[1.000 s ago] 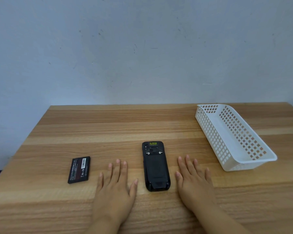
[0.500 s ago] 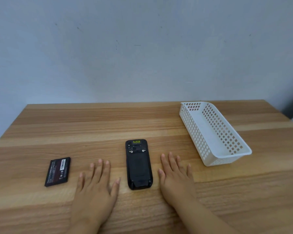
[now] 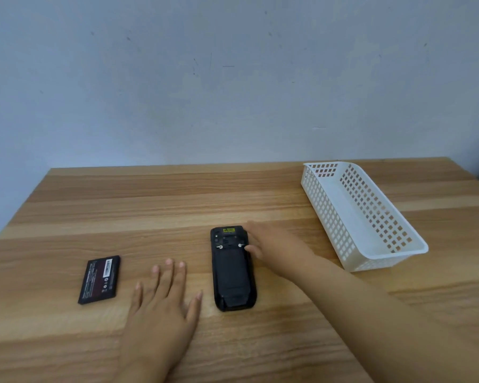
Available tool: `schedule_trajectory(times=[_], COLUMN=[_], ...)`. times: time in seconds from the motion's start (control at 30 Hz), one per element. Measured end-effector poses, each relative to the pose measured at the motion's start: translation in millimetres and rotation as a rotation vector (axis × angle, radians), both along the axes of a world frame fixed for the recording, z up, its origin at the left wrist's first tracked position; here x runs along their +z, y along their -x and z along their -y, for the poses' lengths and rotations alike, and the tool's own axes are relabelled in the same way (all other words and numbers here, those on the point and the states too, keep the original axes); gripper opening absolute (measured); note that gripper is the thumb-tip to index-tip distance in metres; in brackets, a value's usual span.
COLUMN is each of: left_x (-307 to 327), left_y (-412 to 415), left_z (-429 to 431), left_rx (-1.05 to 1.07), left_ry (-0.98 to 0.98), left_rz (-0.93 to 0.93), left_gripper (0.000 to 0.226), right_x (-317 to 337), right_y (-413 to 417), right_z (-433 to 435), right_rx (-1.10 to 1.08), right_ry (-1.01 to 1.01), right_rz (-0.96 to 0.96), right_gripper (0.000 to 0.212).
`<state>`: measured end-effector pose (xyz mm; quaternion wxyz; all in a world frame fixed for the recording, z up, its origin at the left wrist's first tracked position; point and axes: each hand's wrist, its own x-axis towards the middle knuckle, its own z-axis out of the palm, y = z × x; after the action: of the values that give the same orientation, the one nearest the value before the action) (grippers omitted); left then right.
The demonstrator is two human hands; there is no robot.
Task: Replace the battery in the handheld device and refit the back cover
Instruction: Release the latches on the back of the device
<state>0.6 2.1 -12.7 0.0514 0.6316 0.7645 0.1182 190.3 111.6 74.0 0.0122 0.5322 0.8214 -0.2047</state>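
A black handheld device [image 3: 233,268] lies face down in the middle of the wooden table [image 3: 150,205], its back cover on and a yellow label at its far end. A loose black battery [image 3: 100,279] lies flat to its left. My left hand [image 3: 163,302] rests palm down on the table between the battery and the device, fingers spread, holding nothing. My right hand [image 3: 271,244] reaches to the device's upper right edge, thumb and fingertips touching its side near the right latch; whether it grips the device is unclear.
A white perforated plastic basket [image 3: 327,214] stands at the right, angled away from me, with nothing visible inside. A pale wall rises behind the table's far edge.
My right hand has lifted off the table and moved forward to the device's upper right side. The left hand stays flat. The camera view has shifted slightly.
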Motion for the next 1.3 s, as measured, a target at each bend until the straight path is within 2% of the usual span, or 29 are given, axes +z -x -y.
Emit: schedule_trajectory(times=[0.2, 0.7, 1.3], left_x=[0.5, -2.7, -1.7], left_y=[1.0, 1.7, 1.7], left_z=[0.4, -1.1, 0.9], left_rx=[-0.001, 0.002, -0.009], left_ry=[0.001, 0.017, 0.021], left_rz=[0.025, -0.047, 0.014], left_gripper=[0.075, 0.066, 0.073], right_x=[2.9, 6.5, 19.7], right_y=[15.4, 12.8, 18.3], right_z=[-31.6, -44.1, -41.3], right_rx=[0.258, 0.335, 0.41], right_ry=[-0.012, -0.07, -0.108], right_rz=[0.249, 0.256, 0.328], right_gripper=[0.043, 0.047, 0.045])
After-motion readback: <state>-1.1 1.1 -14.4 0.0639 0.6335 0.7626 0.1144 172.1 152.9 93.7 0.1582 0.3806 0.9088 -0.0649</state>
